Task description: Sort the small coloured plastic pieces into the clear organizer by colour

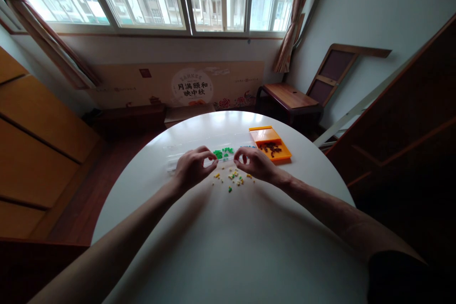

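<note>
My left hand [192, 167] is over the near edge of a clear plastic tray [199, 143], thumb and fingertips pinched together. Facing it, my right hand [259, 166] makes a similar pinch. Whatever either pinch holds is too small or hidden to make out. Between the hands, small green pieces [218, 154] lie in the tray. Just nearer to me, a loose scatter of tiny yellow, white and green pieces [235, 178] lies on the tabletop. Some blue pieces [247, 147] show partly behind my right hand.
An orange box [285, 154] with dark brown pieces [272, 148] stands right of my right hand on the round white table [228, 247]. Beyond the table are a wooden chair [288, 95], a printed panel [235, 78] and windows. Wooden cabinets [39, 142] line the left.
</note>
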The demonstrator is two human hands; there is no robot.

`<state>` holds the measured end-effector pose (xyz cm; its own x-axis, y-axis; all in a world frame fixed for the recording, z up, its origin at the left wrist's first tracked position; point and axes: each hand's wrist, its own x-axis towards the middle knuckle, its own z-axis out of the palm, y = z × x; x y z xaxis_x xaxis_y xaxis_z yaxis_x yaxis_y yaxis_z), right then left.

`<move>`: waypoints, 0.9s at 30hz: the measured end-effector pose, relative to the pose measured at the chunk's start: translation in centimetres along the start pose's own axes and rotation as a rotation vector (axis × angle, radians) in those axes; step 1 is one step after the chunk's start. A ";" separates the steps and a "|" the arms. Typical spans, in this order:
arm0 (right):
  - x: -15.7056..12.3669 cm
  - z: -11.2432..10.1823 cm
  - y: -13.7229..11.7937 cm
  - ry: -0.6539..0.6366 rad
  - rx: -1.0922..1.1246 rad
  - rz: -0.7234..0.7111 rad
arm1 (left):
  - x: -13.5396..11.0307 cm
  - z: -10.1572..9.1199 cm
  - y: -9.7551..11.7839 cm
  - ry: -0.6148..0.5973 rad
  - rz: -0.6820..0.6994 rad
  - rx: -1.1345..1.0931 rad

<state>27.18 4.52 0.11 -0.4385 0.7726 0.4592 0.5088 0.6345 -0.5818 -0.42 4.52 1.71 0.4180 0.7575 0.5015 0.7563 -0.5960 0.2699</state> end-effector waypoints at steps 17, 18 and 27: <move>2.0 1.2 1.2 -0.059 -0.019 -0.136 | -1.6 -0.6 0.8 -0.149 0.172 -0.031; 1.5 0.9 1.0 -0.099 -0.017 -0.172 | -2.0 -0.6 1.1 -0.175 0.188 -0.051; -1.4 -0.2 0.3 -0.216 -0.052 -0.213 | -4.0 0.3 3.5 -0.228 0.190 -0.096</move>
<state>28.07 3.67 -0.59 -0.6839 0.6030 0.4106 0.4229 0.7863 -0.4504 0.76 -0.51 0.39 0.6575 0.6638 0.3564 0.6071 -0.7469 0.2711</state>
